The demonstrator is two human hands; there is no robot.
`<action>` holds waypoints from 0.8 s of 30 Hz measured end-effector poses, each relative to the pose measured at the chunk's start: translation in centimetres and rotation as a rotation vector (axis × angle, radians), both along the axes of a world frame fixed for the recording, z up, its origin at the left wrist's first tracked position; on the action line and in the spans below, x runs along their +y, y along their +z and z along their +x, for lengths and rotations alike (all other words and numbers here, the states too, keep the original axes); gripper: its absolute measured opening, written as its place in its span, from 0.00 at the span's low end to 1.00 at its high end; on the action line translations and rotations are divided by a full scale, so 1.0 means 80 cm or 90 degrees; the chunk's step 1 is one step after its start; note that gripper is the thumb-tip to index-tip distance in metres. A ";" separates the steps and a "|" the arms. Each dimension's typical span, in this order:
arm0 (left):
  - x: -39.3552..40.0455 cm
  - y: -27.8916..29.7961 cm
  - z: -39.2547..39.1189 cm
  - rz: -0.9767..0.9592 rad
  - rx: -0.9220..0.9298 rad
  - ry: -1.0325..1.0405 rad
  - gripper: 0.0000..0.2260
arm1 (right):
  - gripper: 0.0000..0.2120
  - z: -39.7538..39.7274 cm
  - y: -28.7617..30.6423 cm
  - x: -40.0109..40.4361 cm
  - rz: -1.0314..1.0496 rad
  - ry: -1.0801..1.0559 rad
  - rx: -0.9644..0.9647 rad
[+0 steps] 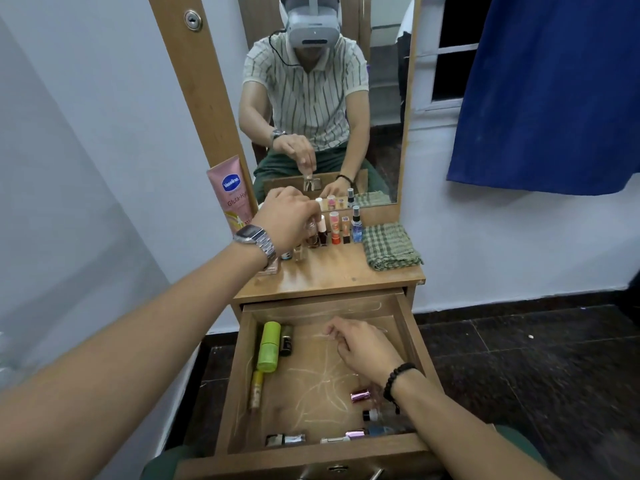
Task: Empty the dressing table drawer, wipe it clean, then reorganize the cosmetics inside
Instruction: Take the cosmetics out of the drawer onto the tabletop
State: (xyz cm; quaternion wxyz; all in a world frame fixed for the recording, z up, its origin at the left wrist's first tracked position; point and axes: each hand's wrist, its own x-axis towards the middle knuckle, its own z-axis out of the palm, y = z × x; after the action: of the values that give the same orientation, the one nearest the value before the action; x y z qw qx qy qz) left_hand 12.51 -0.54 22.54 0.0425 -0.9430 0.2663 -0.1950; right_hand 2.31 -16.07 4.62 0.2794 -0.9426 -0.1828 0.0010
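The wooden drawer (412,337) stands pulled out, its floor streaked with white marks. On its left side lie a green bottle (269,346), a small dark bottle (286,341) and a yellow tube (256,389). A pink metallic tube (361,396) and several small bottles lie along the front and right. My right hand (363,348) hovers low over the drawer floor, fingers loosely bent, nothing seen in it. On the tabletop (329,275), my left hand (284,216) grips a small glass bottle (311,232) beside a row of upright cosmetics (335,230).
A folded green checked cloth (391,245) lies at the tabletop's right end. A pink Vaseline tube (233,192) leans against the mirror frame on the left. The mirror (325,98) rises behind the table. A blue curtain (554,91) hangs at right, above the dark tiled floor.
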 end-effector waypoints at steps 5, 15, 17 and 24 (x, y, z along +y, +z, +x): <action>-0.008 -0.023 0.041 0.105 0.028 0.041 0.11 | 0.17 0.003 -0.005 -0.004 0.007 -0.006 0.010; -0.011 -0.049 0.053 0.138 0.055 0.057 0.09 | 0.20 0.005 -0.012 -0.003 -0.083 0.004 0.006; -0.010 -0.049 0.052 0.146 0.058 0.054 0.10 | 0.22 0.005 -0.013 -0.003 -0.112 -0.003 -0.001; -0.017 -0.036 0.016 0.035 -0.102 -0.063 0.11 | 0.24 0.006 -0.011 -0.003 -0.149 -0.057 -0.052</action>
State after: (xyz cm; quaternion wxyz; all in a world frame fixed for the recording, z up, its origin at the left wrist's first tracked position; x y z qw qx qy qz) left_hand 13.75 -1.89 19.66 0.0800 -0.9086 0.3136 -0.2639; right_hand 2.79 -16.33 3.78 0.1592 -0.9753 -0.1507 -0.0286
